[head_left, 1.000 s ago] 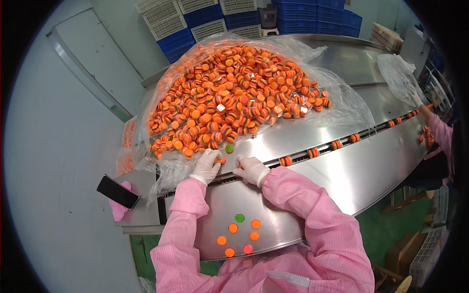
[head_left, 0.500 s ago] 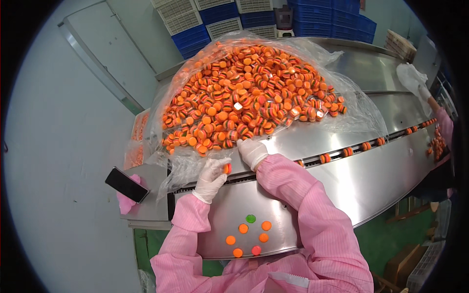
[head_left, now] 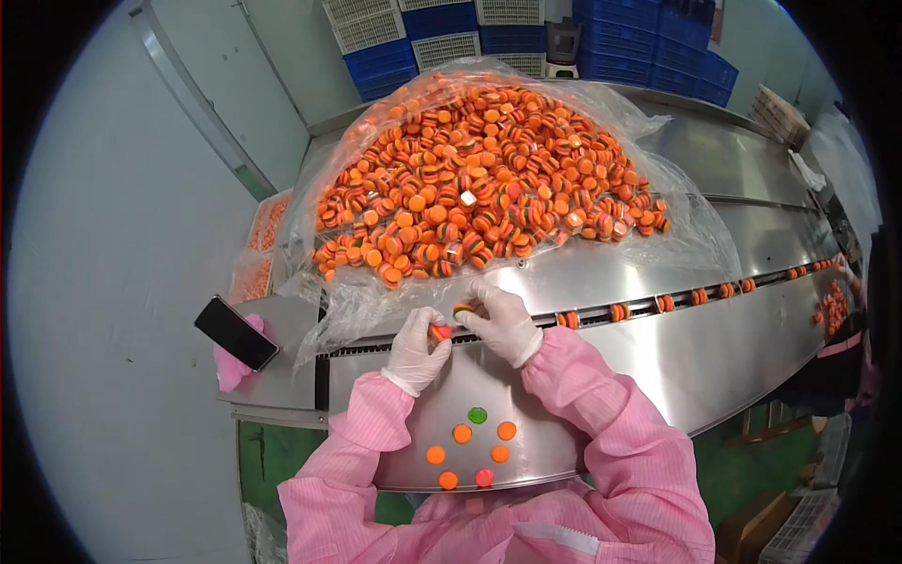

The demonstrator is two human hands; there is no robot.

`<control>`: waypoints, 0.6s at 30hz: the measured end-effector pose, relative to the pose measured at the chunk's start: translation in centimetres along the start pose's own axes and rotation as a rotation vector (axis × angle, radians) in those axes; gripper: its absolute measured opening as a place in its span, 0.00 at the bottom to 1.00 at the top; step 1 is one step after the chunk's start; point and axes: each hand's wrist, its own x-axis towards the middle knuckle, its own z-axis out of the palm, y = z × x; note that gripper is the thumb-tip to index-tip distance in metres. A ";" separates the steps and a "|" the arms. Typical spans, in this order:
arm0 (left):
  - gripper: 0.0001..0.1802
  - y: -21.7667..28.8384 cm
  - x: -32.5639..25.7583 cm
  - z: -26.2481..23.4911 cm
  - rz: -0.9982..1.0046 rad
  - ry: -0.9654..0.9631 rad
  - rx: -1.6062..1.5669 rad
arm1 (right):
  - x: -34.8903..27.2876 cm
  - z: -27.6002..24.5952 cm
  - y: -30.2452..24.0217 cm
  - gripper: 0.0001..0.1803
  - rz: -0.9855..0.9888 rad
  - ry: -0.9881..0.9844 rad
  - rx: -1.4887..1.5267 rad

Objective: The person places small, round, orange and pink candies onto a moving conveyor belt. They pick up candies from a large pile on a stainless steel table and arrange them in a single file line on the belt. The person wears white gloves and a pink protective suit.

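Orange burger-shaped candy [head_left: 440, 331] pinched in left hand [head_left: 417, 348] fingers at the surface [head_left: 658, 357] slot, second candy [head_left: 463, 309] gripped under right hand [head_left: 501, 322], heaped candy pile [head_left: 484, 179] on clear plastic sheet [head_left: 686, 240] behind, black phone [head_left: 236, 332] left.

Factory packing line. You stand at a stainless steel table [head_left: 714, 367] with a conveyor slot [head_left: 658, 305] running 9 to 3 o'clock. At 12, a plastic sheet [head_left: 695, 235] heaped with orange sweets [head_left: 479, 188]; beyond, stacked blue crates [head_left: 648, 47]. Your pink sleeves [head_left: 601, 414] and white gloves [head_left: 413, 348] say hygiene work.
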 end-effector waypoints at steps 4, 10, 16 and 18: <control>0.17 0.5 -0.4 1.1 0.053 0.013 0.173 | -1.2 1.9 -0.2 0.10 -0.117 0.101 -0.248; 0.23 0.5 -0.7 1.7 0.078 0.014 0.232 | -2.4 2.7 1.4 0.09 -0.111 0.065 -0.175; 0.24 -0.4 -0.8 1.6 0.011 -0.082 0.011 | -2.4 2.4 2.9 0.09 0.122 -0.040 0.193; 0.24 -0.2 -0.6 1.7 -0.022 -0.092 -0.003 | -2.3 2.4 2.9 0.09 0.166 -0.022 0.202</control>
